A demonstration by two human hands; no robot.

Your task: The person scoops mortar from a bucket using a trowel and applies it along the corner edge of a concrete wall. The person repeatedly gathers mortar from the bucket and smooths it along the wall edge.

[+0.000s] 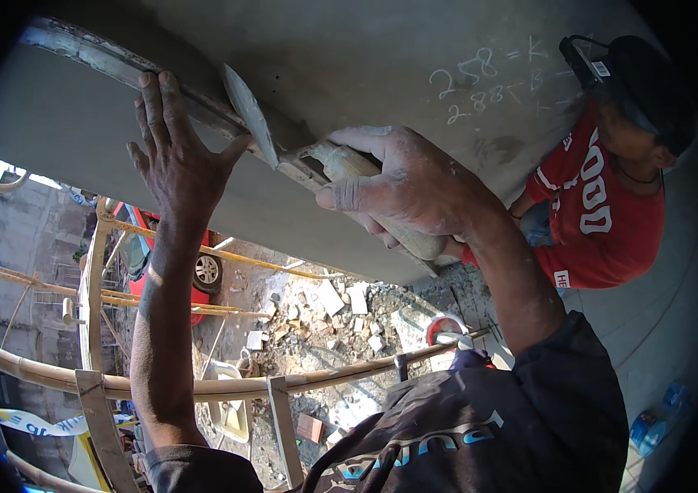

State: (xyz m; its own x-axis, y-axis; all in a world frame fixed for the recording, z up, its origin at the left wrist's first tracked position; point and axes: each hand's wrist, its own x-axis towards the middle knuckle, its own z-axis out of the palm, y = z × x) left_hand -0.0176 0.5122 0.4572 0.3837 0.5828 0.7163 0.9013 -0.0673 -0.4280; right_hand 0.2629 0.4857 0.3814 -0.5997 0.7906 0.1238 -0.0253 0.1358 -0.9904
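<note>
Fingers (365, 140) of the right hand (435, 185) partly hide the trowel handle (349, 164).

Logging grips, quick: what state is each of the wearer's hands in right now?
Left hand: open, spread against the straightedge.
Right hand: closed, holding a trowel.

trowel handle (349, 163) partly behind right hand (431, 182)
</note>
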